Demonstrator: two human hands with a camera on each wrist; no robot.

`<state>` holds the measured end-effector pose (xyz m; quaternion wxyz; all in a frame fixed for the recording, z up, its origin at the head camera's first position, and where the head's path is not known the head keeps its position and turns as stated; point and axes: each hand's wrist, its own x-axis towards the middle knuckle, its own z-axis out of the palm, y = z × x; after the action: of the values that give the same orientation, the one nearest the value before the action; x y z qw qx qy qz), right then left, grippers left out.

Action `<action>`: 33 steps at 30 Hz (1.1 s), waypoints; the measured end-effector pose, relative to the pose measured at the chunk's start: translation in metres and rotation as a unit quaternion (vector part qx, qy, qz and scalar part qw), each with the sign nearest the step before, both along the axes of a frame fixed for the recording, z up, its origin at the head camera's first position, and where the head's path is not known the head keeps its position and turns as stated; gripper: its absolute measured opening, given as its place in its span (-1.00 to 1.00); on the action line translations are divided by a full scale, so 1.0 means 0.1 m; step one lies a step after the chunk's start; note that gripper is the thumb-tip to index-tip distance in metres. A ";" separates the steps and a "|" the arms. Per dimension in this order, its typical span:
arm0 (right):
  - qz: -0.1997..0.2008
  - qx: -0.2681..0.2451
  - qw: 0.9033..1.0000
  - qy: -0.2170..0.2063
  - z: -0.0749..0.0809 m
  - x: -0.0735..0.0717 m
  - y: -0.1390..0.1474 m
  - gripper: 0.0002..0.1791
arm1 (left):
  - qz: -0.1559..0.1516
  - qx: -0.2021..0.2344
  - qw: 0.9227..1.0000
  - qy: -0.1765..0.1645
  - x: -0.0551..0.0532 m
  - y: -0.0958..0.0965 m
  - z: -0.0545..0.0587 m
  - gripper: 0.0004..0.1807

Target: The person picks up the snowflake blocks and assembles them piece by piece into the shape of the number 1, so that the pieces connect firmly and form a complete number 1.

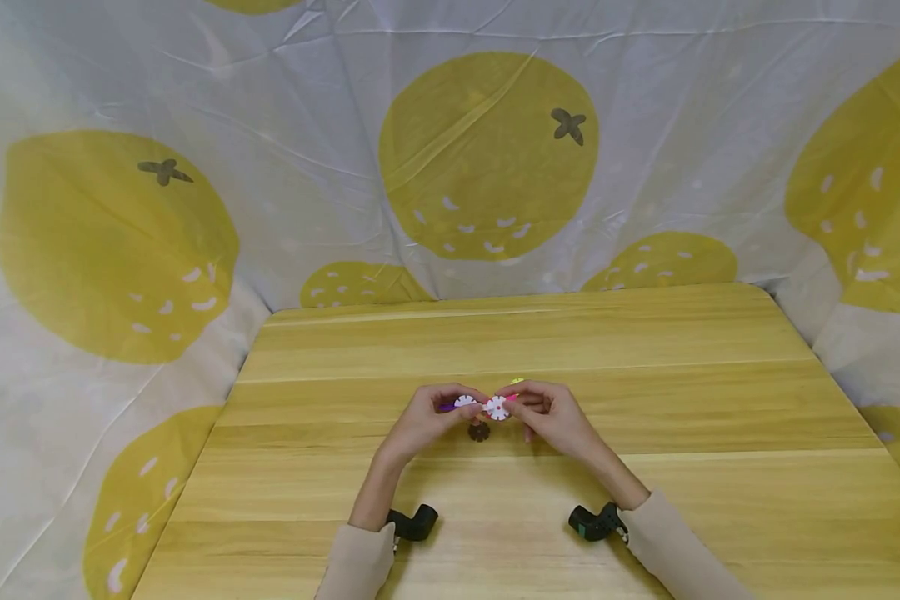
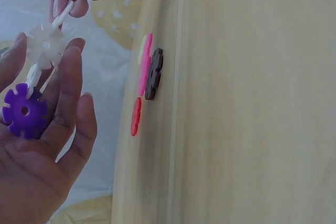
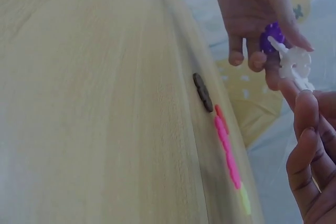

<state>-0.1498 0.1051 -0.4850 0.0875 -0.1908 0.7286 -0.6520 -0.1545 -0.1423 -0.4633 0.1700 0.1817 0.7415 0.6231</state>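
Both hands meet above the table around a short chain of notched plastic snowflake discs. My left hand (image 1: pixel 423 418) holds the chain with thumb and fingers. A purple disc (image 2: pixel 16 119) lies against its palm side, joined through a white disc seen edge-on to a face-on white disc (image 2: pixel 38 51). At the other end, my right hand (image 1: pixel 558 414) pinches a further white disc (image 3: pixel 303 81), edge-on and touching the face-on one. Whether its slot is fully seated is hidden by the fingers.
Loose discs lie on the wooden table (image 1: pixel 645 333) beyond the hands: brown (image 2: pixel 154 74), red (image 2: pixel 136 116), pink (image 3: pixel 227 153) and yellow-green (image 3: pixel 245 200). Black wrist cameras (image 1: pixel 416 523) sit at both wrists. A lemon-print cloth (image 1: pixel 307 167) hangs behind the table.
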 end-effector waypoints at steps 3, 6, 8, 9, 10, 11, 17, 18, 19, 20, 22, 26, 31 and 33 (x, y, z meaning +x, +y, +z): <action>0.003 0.000 1.000 -0.003 0.01 0.00 0.00 -0.76 | -0.008 -0.003 1.000 -0.002 -0.01 -0.02 0.00 -0.73; 0.006 -0.001 1.000 -0.009 0.00 0.00 -0.01 -0.75 | -0.011 -0.017 1.000 0.002 -0.02 -0.04 -0.01 -0.73; 0.008 -0.004 1.000 -0.010 -0.01 -0.01 -0.01 -0.75 | -0.005 -0.038 0.999 0.013 -0.03 -0.04 -0.01 -0.74; 0.007 -0.005 1.000 -0.012 -0.02 -0.01 -0.01 -0.75 | -0.001 -0.049 0.999 0.021 -0.03 -0.05 -0.01 -0.74; 0.007 -0.006 1.000 -0.013 -0.02 -0.01 -0.01 -0.75 | 0.004 -0.061 0.998 0.032 -0.03 -0.05 0.00 -0.74; 0.007 -0.006 1.000 -0.013 -0.03 -0.01 -0.01 -0.75 | 0.009 -0.070 0.997 0.041 -0.03 -0.05 0.00 -0.75; 0.001 -0.010 1.000 -0.018 -0.03 -0.01 -0.02 -0.75 | 0.022 -0.093 0.991 0.092 0.01 -0.01 0.04 -0.64; 0.001 -0.012 1.000 -0.019 -0.04 -0.01 -0.02 -0.75 | 0.024 -0.095 0.990 0.098 0.02 0.01 0.04 -0.61; 0.001 -0.015 1.000 -0.021 -0.04 0.00 -0.02 -0.75 | 0.026 -0.098 0.990 0.103 0.02 0.02 0.04 -0.59; 0.001 -0.018 1.000 -0.021 -0.04 0.00 -0.03 -0.75 | 0.027 -0.099 0.989 0.106 0.02 0.03 0.03 -0.59; 0.000 -0.022 0.999 -0.024 -0.05 0.00 -0.03 -0.75 | 0.033 -0.100 0.988 0.111 0.03 0.05 0.03 -0.59; -0.002 -0.028 0.999 -0.028 -0.05 0.00 -0.04 -0.76 | 0.044 -0.103 0.987 0.118 0.03 0.09 0.01 -0.62; -0.002 -0.025 0.999 -0.027 -0.05 0.00 -0.04 -0.76 | 0.058 -0.112 0.984 0.126 0.05 0.11 0.00 -0.66; -0.002 -0.023 0.999 -0.028 -0.05 0.01 -0.04 -0.77 | 0.063 -0.113 0.984 0.125 0.05 0.12 0.00 -0.67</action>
<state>-0.1489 0.1008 -0.4896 0.1017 -0.1727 0.7114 -0.6736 -0.1492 -0.1308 -0.4635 0.0559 0.1909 0.8324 0.5173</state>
